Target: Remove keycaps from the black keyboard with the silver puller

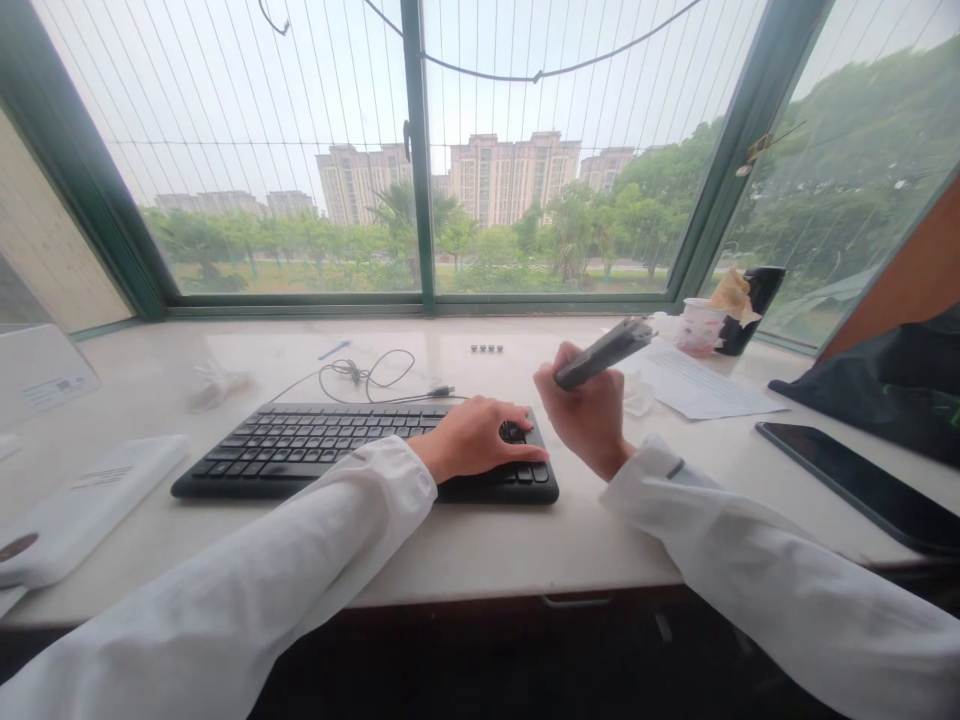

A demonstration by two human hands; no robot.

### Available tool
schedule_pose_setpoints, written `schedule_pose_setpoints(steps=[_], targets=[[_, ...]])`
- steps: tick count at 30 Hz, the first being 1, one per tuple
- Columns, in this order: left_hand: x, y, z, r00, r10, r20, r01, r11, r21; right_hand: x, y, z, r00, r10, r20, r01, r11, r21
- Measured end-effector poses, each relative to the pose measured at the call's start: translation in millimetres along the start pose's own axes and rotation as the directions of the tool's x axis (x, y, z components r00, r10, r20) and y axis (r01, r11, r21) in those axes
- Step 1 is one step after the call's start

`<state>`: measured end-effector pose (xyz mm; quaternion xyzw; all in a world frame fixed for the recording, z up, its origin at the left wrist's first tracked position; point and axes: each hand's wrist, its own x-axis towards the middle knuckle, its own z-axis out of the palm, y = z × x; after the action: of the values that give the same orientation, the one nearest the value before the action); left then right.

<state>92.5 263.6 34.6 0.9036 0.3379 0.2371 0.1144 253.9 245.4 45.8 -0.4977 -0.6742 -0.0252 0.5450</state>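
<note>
A black keyboard (315,445) lies across the middle of a pale desk (487,545). My left hand (480,438) rests flat on its right end, fingers stretched over the keys. Just right of the keyboard, my right hand (589,410) is raised off the desk and closed round a slim dark grey tool (606,352) that points up and to the right. Both arms wear white sleeves.
A coiled black cable (371,375) lies behind the keyboard. A white box (82,505) sits at the left, a dark tablet (862,485) at the right. Papers (697,385), a cup (701,325) and a black mug (757,300) stand near the window. A black bag (892,385) is far right.
</note>
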Motion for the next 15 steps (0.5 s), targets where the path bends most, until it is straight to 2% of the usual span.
schedule_pose_setpoints(steps=[1,3,5,9,15], targets=[[0,0,0.0,1.000,-0.003,0.002,0.003,1.000,0.000,2,-1,1,1.000,0.008,-0.010,-0.008,1.000,0.006],[0,0,0.0,1.000,-0.004,0.003,0.004,1.000,0.007,4,1,2,0.997,0.041,0.059,-0.042,0.999,0.017],[0,1,-0.1,1.000,0.025,-0.006,-0.025,1.000,0.013,5,6,3,0.986,0.116,0.122,-0.122,0.992,0.036],[0,1,-0.3,0.994,0.107,-0.026,-0.106,0.993,0.043,8,16,-1,0.952,0.256,0.168,-0.276,0.955,0.112],[0,4,-1.9,0.990,0.140,0.020,-0.142,0.976,0.166,11,18,-4,0.952,0.236,0.197,-0.259,0.961,0.097]])
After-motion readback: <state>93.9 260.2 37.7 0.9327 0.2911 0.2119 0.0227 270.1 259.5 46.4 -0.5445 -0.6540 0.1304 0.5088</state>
